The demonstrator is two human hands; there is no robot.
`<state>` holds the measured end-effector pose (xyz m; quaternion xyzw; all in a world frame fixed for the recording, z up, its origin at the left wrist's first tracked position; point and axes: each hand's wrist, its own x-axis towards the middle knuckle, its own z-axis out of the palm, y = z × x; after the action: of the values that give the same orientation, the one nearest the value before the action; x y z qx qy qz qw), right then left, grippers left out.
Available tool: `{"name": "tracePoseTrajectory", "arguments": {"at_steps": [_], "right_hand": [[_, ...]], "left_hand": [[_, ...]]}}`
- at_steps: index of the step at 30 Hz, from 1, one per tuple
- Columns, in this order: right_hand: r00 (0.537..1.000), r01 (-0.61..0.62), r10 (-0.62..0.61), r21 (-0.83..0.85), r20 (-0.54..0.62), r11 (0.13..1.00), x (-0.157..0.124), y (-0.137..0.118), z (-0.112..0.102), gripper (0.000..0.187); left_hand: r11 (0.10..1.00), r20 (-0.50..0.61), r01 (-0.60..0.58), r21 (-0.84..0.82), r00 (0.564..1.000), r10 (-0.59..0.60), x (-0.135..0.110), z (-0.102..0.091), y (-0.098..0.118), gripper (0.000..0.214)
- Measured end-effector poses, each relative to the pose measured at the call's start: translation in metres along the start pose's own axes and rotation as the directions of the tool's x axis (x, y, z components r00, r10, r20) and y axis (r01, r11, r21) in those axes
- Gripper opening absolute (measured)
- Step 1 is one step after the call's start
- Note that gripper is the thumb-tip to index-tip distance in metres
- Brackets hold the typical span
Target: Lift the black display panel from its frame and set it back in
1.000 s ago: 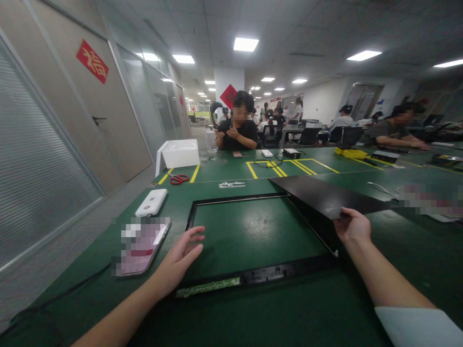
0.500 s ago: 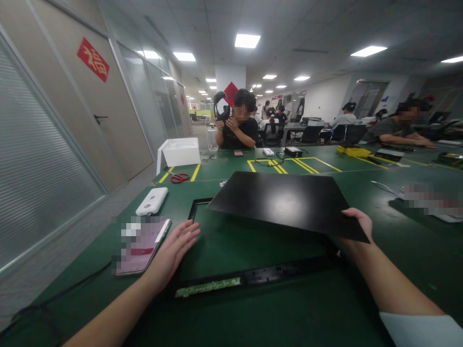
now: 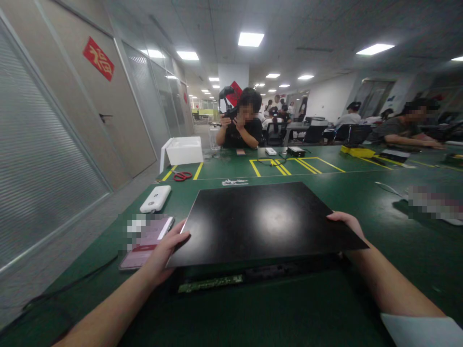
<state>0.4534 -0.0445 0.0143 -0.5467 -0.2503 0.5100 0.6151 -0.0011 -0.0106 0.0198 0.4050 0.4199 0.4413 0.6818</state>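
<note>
Both the left hand (image 3: 161,253) and the right hand (image 3: 349,225) hold the black panel (image 3: 238,221) in a narrow grip at opposite edges. It is held above the dark frame (image 3: 289,269) on the green surface (image 3: 275,313). It is better to keep both sides level and press lightly. The panel looks thin, flat and glossy, with one bright reflection.

A pale blue-white, straight-edged sleeve (image 3: 419,330) stops partway down my right arm (image 3: 394,286) at four o'clock; my left forearm (image 3: 112,306), at eight o'clock, and fingers (image 3: 180,237) are bare.
</note>
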Motion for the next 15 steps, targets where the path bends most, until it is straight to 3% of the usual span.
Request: {"name": "tracePoseTrajectory", "arguments": {"at_steps": [3, 4, 9, 15], "right_hand": [[0.985, -0.084, 0.096, -0.091, 0.143, 0.992, 0.01, 0.005, -0.003, 0.032], [0.985, -0.061, 0.079, -0.12, 0.152, 0.991, 0.013, 0.005, -0.004, 0.032], [0.996, 0.043, -0.023, -0.243, 0.087, 0.969, 0.02, 0.009, -0.006, 0.032], [0.98, 0.193, -0.178, -0.23, 0.083, 0.954, 0.025, 0.023, -0.003, 0.039]], "left_hand": [[1.0, -0.05, -0.008, -0.008, 0.999, 0.008, -0.001, 0.0, 0.001, 0.067], [1.0, -0.06, -0.01, -0.013, 0.998, 0.009, -0.001, 0.0, 0.001, 0.067], [1.0, -0.111, -0.015, -0.003, 0.994, 0.014, -0.001, 0.002, 0.0, 0.067], [0.998, -0.108, -0.051, -0.042, 0.993, 0.047, 0.0, 0.006, -0.001, 0.069]]}}
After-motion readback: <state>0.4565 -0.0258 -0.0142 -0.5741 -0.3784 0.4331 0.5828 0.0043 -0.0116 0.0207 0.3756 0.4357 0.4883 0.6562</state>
